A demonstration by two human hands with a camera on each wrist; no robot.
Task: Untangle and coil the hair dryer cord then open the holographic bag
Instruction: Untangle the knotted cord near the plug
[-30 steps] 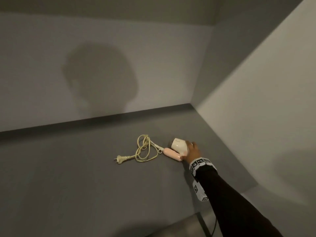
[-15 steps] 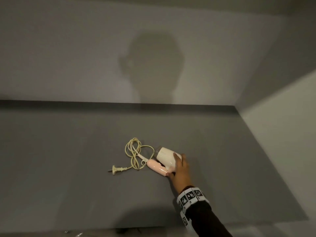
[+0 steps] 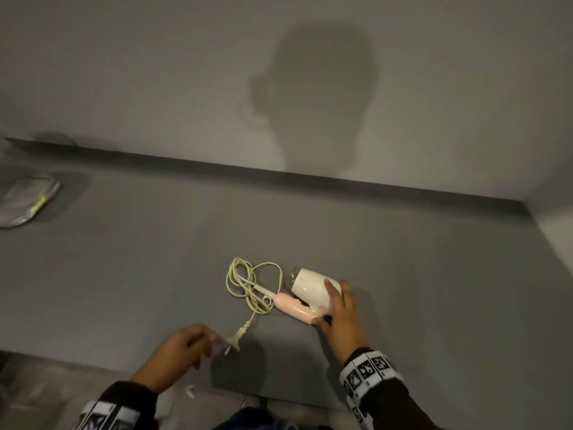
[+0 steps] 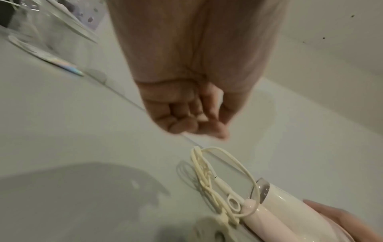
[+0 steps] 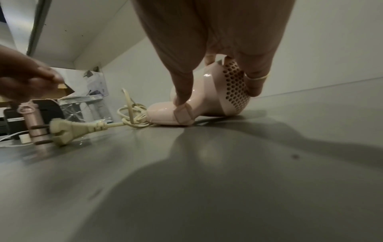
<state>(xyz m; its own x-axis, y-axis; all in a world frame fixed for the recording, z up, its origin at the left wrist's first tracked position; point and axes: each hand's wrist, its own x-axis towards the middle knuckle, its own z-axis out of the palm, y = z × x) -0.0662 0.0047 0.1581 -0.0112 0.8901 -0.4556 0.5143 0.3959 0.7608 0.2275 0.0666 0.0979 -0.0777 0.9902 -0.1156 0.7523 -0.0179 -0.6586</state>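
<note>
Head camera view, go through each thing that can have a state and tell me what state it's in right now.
hair dryer: lying on its side on the grey surface, handle unfolded
cord: tangled in loose loops beside the handle
plug: unplugged, lying on the surface
holographic bag: lying flat far left; open or closed cannot be told
right hand: grips the dryer's rear
left hand: fingers loosely curled, empty, near the plug

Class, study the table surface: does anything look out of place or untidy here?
Yes: the hair dryer cord lies in a knotted heap of crossing loops beside the handle, not coiled, its plug trailing toward the left hand.
</note>
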